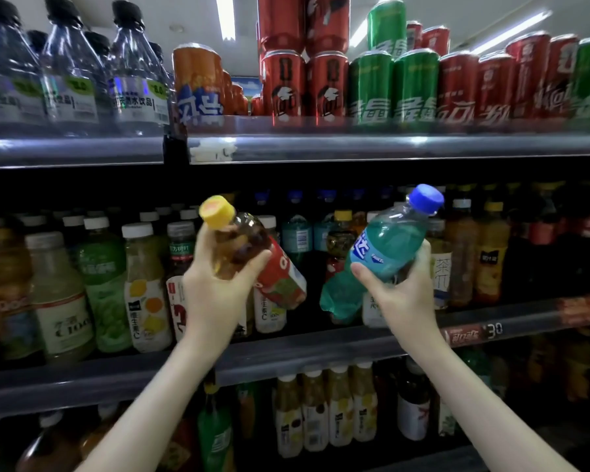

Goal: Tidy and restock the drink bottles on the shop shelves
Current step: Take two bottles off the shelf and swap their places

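A brown tea bottle (244,248) with a yellow cap is gripped round its shoulder by the left hand (215,284), just left of the frame's centre, and is tilted with the cap towards the upper left. A teal soda bottle (384,255) with a blue cap is gripped round its middle by the right hand (402,287), just right of centre, with the cap tilted to the upper right. Both bottles are held apart from each other in front of the middle shelf (286,350), whose grey front rail crosses the frame and carries a red price label (474,333) at the right. Rows of upright juice and tea bottles (143,287) are seen packed on that shelf. On the top shelf (389,148), clear water bottles (72,80) are stood at the upper left and red cans (283,83) and green cans (413,86) are stacked towards the upper right. More bottles (321,410) are lined up on the shelf below. Strip lights (225,15) are fixed to the white ceiling at the top.
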`<state>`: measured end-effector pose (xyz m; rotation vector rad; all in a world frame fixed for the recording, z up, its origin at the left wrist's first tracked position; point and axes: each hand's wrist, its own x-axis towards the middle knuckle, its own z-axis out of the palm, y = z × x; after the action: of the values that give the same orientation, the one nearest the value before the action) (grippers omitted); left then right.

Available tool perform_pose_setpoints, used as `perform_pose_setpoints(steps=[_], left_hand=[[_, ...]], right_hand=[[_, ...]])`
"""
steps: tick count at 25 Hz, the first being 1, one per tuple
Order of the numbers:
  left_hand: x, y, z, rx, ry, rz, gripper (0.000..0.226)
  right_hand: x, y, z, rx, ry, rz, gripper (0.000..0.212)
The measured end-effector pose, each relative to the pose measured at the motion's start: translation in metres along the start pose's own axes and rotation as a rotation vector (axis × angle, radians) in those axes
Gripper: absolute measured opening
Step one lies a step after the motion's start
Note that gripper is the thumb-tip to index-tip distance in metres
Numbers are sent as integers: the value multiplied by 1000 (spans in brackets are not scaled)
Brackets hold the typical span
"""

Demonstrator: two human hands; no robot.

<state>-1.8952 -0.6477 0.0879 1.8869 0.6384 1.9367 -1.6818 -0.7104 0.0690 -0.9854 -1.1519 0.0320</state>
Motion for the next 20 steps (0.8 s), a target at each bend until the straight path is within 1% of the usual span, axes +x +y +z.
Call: perform_pose_setpoints(steps=[3,7,10,12,14,17,20], left_hand=[[10,5,-33,-10,9,-35,64],[5,-8,-54,6,-11,-148,70],[-1,-22,-59,23,-45,-237,69],[0,-31,-61,8,-61,-283,67],[4,-36,-63,-38,-70,-309,65],[9,-42,-63,-67,-104,-327,68],[4,-50,-60,-64,-191,-352,70]], right_hand=[[4,9,29,-39,-61,-1,72],[12,22,70,-98,-172,103,77],[20,39,91,-197,-177,148,79],[26,46,101,-307,-206,140,77],[29,55,106,-428,-231,89,74],[26,66,107,-577,-238,42,84],[16,64,104,-616,-196,46,95]])
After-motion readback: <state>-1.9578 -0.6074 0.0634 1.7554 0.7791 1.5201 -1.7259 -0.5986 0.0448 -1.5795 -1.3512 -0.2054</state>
